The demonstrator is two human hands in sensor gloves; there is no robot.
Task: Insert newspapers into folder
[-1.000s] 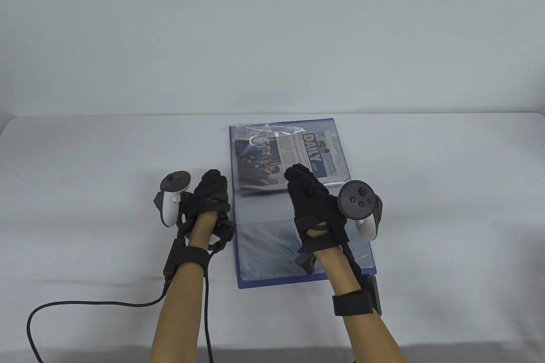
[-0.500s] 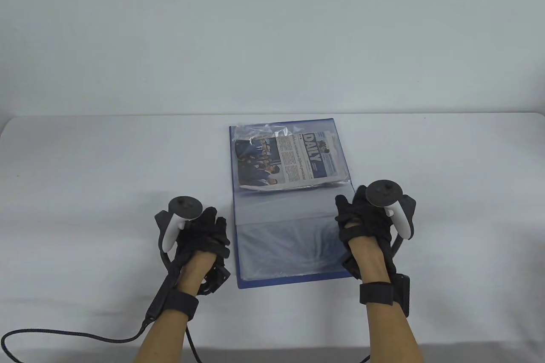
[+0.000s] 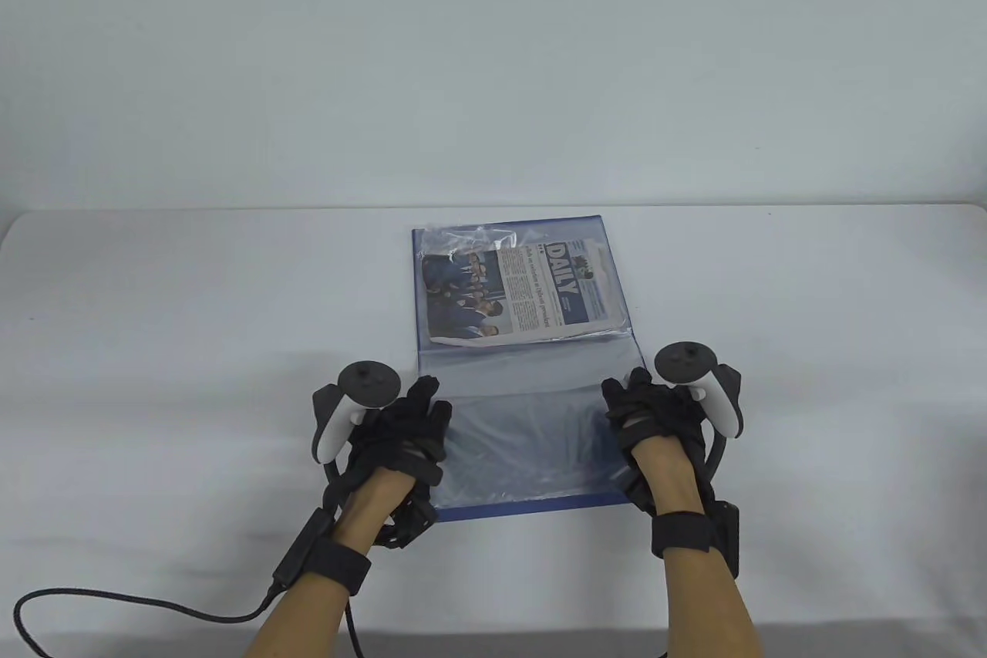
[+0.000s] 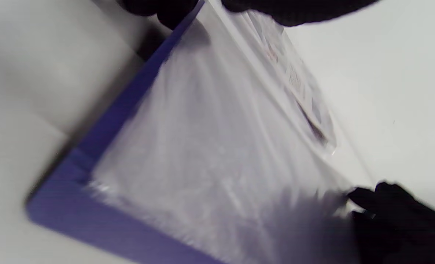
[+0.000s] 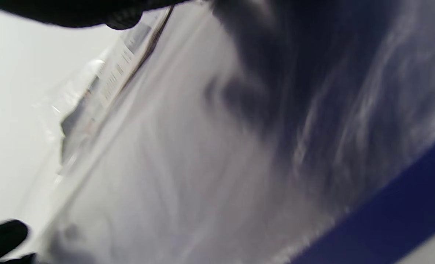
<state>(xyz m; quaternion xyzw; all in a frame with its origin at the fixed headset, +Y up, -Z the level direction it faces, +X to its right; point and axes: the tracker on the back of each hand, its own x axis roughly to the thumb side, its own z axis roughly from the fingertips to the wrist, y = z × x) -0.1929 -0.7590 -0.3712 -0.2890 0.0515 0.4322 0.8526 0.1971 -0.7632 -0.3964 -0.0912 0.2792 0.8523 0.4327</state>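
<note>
Both hands are now bracketing the near half of the open folder (image 3: 532, 372).

The right hand (image 3: 655, 419) is coming back from the newspaper (image 3: 513, 291) to the folder's right edge, and the left hand (image 3: 401, 434) is moving in onto its left edge; both are resting curled there (whether either is actually pinching the cover, I cannot tell, the wrist views being blurred). The newspaper is sitting inside the clear sleeve on the far half, toward the table's (image 3: 154, 318) far edge, so insertion is looking done and closing is likely next. White table, pale bare wall (image 3: 493, 56) behind.
</note>
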